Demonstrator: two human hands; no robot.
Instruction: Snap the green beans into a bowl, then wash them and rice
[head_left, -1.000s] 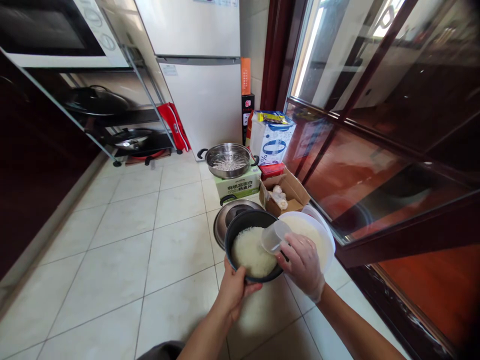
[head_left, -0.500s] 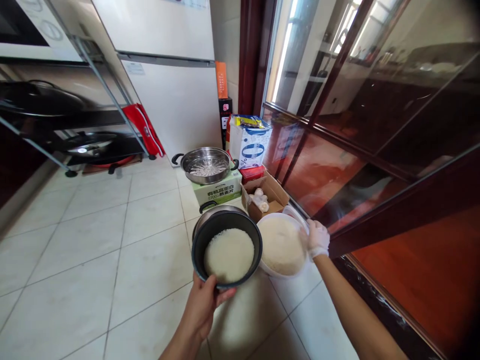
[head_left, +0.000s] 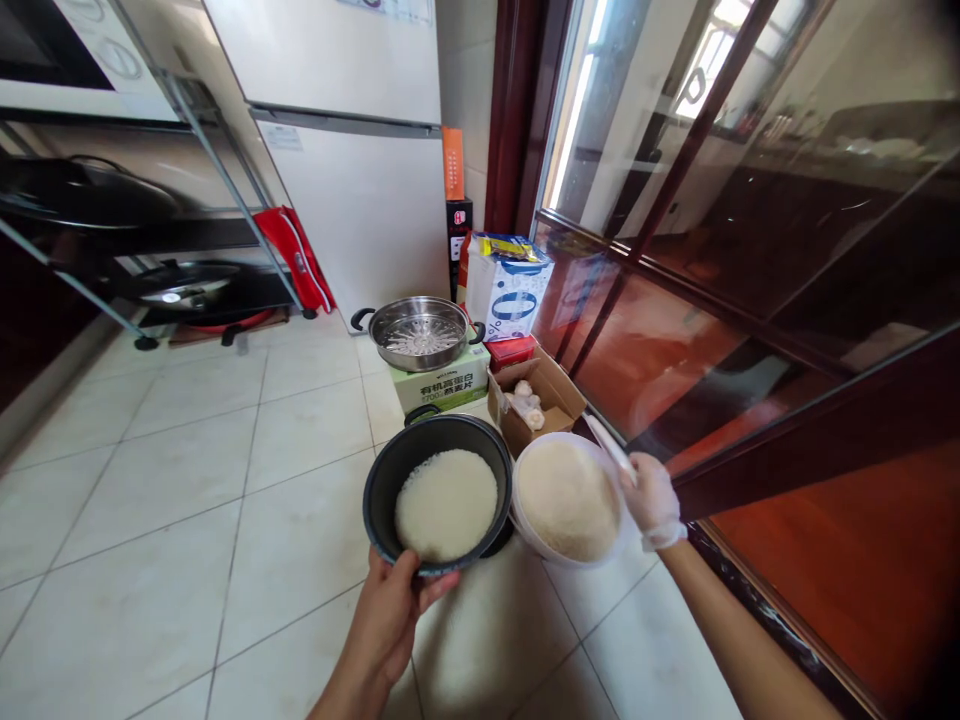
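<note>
My left hand point(head_left: 394, 605) grips the near rim of a dark rice cooker inner pot point(head_left: 381, 500), thumb on the edge and fingers beneath. White rice point(head_left: 448, 505) covers the pot's bottom. The pot hides most of a steel pot whose black handle point(head_left: 421, 412) sticks out behind. To its right stands a white plastic tub point(head_left: 517, 505) filled with rice point(head_left: 570, 495). Beside that tub my right hand point(head_left: 651, 495), in a clear disposable glove, is closed on a white lid point(head_left: 609, 445) seen nearly edge-on.
A steel steamer point(head_left: 420, 350) rests on a green oatmeal box point(head_left: 454, 388). Garlic bulbs in a bag point(head_left: 527, 407) lie in an open cardboard box point(head_left: 555, 392). Behind are a blue-and-white carton point(head_left: 517, 300) and a fridge point(head_left: 360, 220). A glass door point(head_left: 645, 330) borders the right, a metal rack point(head_left: 232, 180) the left.
The inner pot has shifted slightly left, away from the tub. My right hand has moved right and down, and the lid has turned more edge-on. The view has shifted a little.
</note>
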